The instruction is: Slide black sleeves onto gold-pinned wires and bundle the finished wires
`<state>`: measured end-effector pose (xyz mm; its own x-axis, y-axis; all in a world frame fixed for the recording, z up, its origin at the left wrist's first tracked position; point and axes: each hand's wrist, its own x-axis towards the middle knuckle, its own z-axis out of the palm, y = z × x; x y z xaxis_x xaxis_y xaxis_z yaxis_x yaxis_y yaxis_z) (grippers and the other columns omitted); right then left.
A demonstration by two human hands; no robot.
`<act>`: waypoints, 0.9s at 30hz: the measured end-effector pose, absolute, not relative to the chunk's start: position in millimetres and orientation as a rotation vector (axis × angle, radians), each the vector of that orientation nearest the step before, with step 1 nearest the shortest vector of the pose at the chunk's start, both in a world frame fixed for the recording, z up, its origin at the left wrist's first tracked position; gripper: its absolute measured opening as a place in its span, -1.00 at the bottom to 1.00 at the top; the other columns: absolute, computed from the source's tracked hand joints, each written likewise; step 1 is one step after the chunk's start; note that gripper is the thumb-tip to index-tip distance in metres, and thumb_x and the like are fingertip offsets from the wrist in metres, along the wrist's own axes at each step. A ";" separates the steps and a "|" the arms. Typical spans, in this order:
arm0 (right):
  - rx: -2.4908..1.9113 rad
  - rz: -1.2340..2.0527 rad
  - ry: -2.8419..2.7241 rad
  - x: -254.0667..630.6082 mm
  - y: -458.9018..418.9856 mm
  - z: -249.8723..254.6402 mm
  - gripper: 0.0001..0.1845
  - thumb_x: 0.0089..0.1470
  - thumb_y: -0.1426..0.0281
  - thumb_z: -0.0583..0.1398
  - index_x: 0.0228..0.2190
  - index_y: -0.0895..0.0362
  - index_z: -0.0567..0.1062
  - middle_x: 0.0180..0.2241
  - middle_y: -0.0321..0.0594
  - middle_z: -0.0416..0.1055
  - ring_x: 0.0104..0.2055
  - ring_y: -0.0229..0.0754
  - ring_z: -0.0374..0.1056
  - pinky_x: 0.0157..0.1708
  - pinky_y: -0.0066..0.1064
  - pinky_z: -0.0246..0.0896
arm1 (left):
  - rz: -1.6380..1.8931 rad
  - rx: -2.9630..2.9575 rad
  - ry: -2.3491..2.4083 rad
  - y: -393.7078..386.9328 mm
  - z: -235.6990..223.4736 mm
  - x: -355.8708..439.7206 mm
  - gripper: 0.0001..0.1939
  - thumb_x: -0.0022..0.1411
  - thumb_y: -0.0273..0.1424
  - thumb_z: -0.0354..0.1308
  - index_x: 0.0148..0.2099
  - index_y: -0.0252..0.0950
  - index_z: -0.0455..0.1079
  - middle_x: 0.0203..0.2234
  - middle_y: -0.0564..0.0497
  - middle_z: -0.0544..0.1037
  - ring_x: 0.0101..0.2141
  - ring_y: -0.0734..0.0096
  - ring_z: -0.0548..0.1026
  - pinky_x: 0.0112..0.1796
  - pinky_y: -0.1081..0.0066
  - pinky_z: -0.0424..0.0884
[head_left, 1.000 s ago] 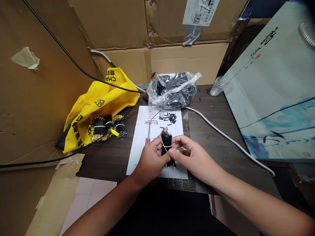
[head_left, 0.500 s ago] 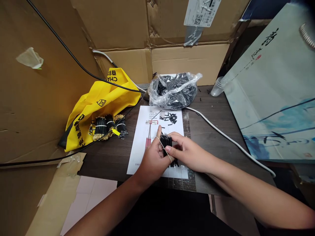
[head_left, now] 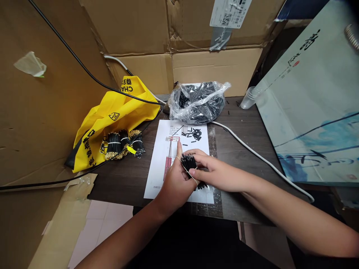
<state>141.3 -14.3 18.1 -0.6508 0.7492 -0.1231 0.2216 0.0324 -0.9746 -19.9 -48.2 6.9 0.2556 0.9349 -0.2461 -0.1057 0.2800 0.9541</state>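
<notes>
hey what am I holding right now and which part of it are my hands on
A bundle of thin black rods, held around its middle between the left hand and right hand; both ends show.

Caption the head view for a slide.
Left hand and right hand grip a banded bundle of black rods over a printed sheet, loose black pieces and clear plastic bag beyond.

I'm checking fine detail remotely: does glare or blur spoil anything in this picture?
Head view: bright glints streak the clear plastic bag; head view: tips on the black bundle are too small to separate reliably; head view: the extreme upper-right corner is dark.
</notes>
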 end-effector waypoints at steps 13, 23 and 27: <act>-0.969 1.969 -1.878 149.2 -6.6 27.2 -0.71 0.32 0.20 0.04 -0.17 0.18 0.36 -0.18 -0.15 0.43 -0.14 -0.17 0.32 -0.07 -0.26 0.25 | 0.704 1.039 1.094 -51.2 23.1 -19.8 0.25 0.10 -0.40 0.35 0.44 -0.10 -0.62 -0.13 -0.06 0.54 -0.37 0.46 0.54 -0.37 0.45 0.52; -0.856 1.816 -2.276 165.9 -0.3 54.4 -0.71 0.34 0.31 -0.02 -0.06 0.15 0.41 -0.08 -0.15 0.44 -0.08 -0.16 0.32 -0.01 -0.26 0.21 | 0.633 1.055 1.018 -53.1 36.7 -31.2 0.11 0.03 -0.30 0.42 0.45 -0.07 -0.18 0.06 -0.14 0.39 -0.16 0.29 0.51 -0.19 0.31 0.52; -0.812 1.841 -2.310 168.5 -2.6 56.5 -0.74 0.33 0.34 0.00 -0.09 0.12 0.42 -0.21 -0.21 0.47 -0.19 -0.19 0.35 -0.13 -0.32 0.26 | 0.652 1.125 0.927 -42.1 35.8 -41.7 -0.18 0.02 -0.26 0.41 0.32 -0.10 0.23 0.14 -0.14 0.22 -0.23 0.38 0.50 -0.29 0.37 0.52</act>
<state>168.5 -2.6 56.5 -0.8568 0.4458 -0.2591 0.3521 0.1388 -0.9256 -41.7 -42.1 35.8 0.4831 0.8279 -0.2851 0.0116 0.3195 0.9475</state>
